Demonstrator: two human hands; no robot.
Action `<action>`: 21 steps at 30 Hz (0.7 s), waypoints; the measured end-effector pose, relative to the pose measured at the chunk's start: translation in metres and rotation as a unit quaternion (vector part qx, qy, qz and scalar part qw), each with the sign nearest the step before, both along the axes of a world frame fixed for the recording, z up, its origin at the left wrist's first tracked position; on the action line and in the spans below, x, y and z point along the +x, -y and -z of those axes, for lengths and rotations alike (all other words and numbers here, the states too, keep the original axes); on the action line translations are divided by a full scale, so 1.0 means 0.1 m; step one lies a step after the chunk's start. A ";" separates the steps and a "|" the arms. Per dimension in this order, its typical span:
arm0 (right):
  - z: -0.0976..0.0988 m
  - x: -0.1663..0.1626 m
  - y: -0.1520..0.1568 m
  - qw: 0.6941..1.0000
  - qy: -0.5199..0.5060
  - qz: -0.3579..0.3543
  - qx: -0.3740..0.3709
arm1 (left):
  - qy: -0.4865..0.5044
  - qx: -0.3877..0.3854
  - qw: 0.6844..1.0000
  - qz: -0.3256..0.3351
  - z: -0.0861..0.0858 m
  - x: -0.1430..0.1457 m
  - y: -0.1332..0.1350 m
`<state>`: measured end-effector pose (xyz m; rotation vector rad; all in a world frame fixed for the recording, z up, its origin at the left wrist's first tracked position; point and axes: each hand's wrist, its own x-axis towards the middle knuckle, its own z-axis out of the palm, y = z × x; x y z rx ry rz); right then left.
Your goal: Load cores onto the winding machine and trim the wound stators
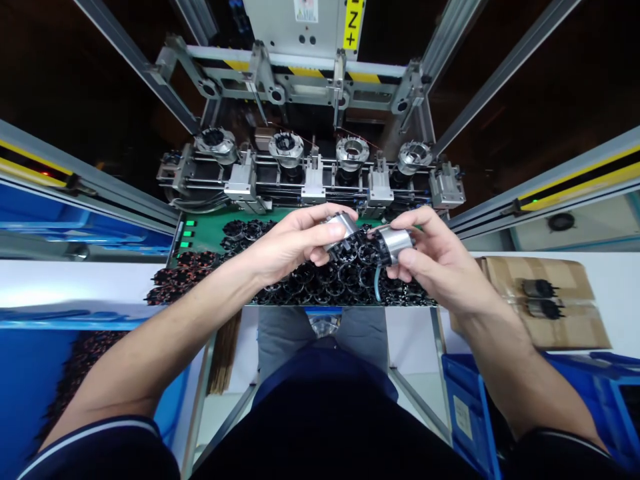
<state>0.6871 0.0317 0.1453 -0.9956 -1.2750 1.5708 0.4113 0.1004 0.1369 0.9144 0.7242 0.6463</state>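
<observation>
My left hand [295, 243] is closed around a small silver motor housing with a black end cap [341, 233]. My right hand [434, 260] grips a second silver motor housing [396, 243] of the same kind. Both parts are held close together, just above a heap of black plastic end caps [320, 277] on a green work surface [210, 230]. Behind the heap stands a machine fixture with several round metal nests in a row [353, 152].
A blue bin with dark parts [75, 363] sits at the lower left. Another blue crate [470, 407] is at the lower right. A cardboard sheet [575, 320] on the right carries two finished motors [539, 298]. Aluminium frame rails slant on both sides.
</observation>
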 end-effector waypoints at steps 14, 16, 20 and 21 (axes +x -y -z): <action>0.21 0.43 -0.87 0.959 0.210 0.102 0.159 | -0.218 0.241 0.942 -0.081 0.19 -0.09 -0.75; 0.33 0.54 -1.15 0.938 0.264 0.119 0.189 | -0.293 0.295 0.906 -0.079 0.19 -0.13 -0.99; 0.70 0.67 -1.65 0.902 0.352 0.137 0.210 | -0.381 0.361 0.848 -0.073 0.37 -0.15 -1.40; 0.80 0.68 -1.75 0.897 0.369 0.134 0.203 | -0.385 0.367 0.843 -0.076 0.45 -0.15 -1.47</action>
